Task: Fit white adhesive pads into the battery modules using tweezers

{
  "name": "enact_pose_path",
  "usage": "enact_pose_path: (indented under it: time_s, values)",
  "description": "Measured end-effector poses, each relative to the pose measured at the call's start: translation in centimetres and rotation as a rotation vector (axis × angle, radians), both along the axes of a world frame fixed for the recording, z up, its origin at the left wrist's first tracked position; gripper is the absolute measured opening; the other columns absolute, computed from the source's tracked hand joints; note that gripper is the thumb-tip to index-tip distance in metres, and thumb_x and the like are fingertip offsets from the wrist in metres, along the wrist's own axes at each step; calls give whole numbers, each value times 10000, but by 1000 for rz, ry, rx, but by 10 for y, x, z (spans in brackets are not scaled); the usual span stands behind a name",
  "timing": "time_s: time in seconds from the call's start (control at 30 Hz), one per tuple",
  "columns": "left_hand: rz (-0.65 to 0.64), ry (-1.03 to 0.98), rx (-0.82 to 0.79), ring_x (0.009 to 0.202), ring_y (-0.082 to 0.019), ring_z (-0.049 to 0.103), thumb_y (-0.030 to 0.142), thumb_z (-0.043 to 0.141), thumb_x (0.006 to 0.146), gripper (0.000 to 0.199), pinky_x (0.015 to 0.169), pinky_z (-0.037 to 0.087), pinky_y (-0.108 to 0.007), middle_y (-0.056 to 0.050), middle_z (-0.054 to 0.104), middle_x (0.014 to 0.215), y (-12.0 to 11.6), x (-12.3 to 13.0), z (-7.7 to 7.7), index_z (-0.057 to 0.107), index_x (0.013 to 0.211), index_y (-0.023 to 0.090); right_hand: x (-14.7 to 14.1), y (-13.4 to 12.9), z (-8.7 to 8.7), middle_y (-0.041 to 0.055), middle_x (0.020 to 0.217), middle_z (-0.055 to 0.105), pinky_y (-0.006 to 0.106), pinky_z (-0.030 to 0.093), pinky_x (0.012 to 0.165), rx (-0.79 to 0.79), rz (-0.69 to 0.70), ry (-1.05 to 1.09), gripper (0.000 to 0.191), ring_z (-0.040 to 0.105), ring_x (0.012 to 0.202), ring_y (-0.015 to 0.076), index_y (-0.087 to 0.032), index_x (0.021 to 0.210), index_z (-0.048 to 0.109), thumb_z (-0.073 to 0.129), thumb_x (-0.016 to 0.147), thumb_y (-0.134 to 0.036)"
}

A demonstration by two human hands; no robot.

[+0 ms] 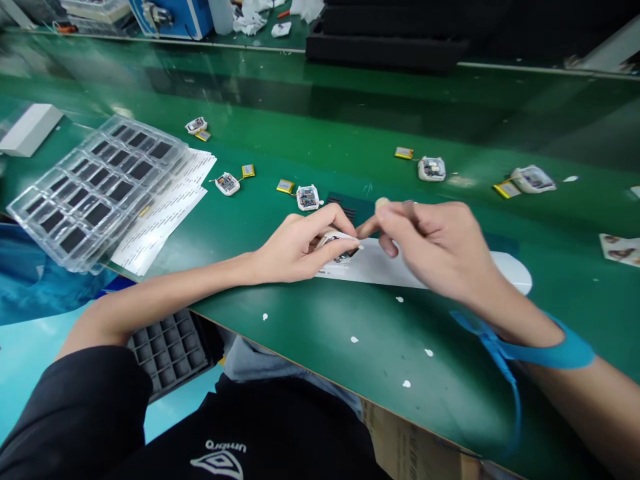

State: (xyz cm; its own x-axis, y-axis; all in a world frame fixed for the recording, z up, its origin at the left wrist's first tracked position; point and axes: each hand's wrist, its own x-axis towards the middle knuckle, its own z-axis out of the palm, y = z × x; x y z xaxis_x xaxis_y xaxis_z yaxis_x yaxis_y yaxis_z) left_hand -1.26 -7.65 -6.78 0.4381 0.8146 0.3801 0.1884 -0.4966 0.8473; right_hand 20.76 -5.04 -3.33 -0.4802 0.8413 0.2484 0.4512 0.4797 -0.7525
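Five white rounded-square plastic housings with bare circuit boards (309, 198), each beside a flat yellow battery (285, 186), lie on the glossy green table (305, 330), and a sixth white housing (331, 237) is pinched between the left hand's (295, 245) thumb and fingers, near the front edge. The right hand (435, 233) is half curled just beside it; whether it pinches anything, I cannot tell. Green surface with five small white tabs (355, 340) separates the hands from the front edge, where a clear plastic compartment tray (179, 148) sits leftward.
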Motion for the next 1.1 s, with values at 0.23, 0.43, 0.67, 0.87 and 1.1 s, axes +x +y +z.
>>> enact_pose_path:
  time_s: [0.23, 0.43, 0.67, 0.87, 1.1]
  values:
    - [-198, 327, 99, 507, -89, 437, 475, 607, 1062, 311, 559, 313, -249, 53, 562, 629, 16, -19, 11, 653, 939, 193, 22, 24, 10, 61, 692, 718, 424, 618, 715, -85, -36, -90, 763, 704, 666, 248, -304, 694, 754, 361, 1060, -846]
    - [-165, 516, 281, 450, -126, 341, 483, 480, 1093, 326, 528, 226, -289, 66, 439, 561, 22, -23, 0, 621, 979, 213, 30, 43, -3, 101, 727, 791, 387, 696, 614, -405, 195, -25, 658, 784, 662, 265, -235, 779, 851, 668, 950, -845]
    - [-160, 524, 268, 465, -137, 419, 474, 488, 1092, 315, 544, 255, -285, 62, 464, 555, 21, -22, 1, 602, 968, 208, 27, 43, -8, 131, 756, 809, 341, 730, 670, -560, 147, 33, 636, 809, 683, 260, -197, 789, 873, 817, 830, -829]
    - [-156, 534, 232, 486, -143, 454, 476, 504, 1085, 308, 550, 277, -280, 56, 480, 570, 23, -22, 2, 600, 959, 212, 31, 50, -20, 118, 750, 806, 376, 732, 655, -583, 194, 30, 623, 806, 671, 276, -223, 804, 881, 779, 865, -835]
    - [-112, 323, 164, 507, -110, 475, 475, 601, 1045, 310, 549, 312, -258, 42, 561, 599, 20, -16, -5, 664, 940, 191, 34, 51, -10, 167, 811, 812, 282, 683, 638, -562, -34, 278, 643, 788, 678, 227, -157, 776, 841, 955, 682, -783]
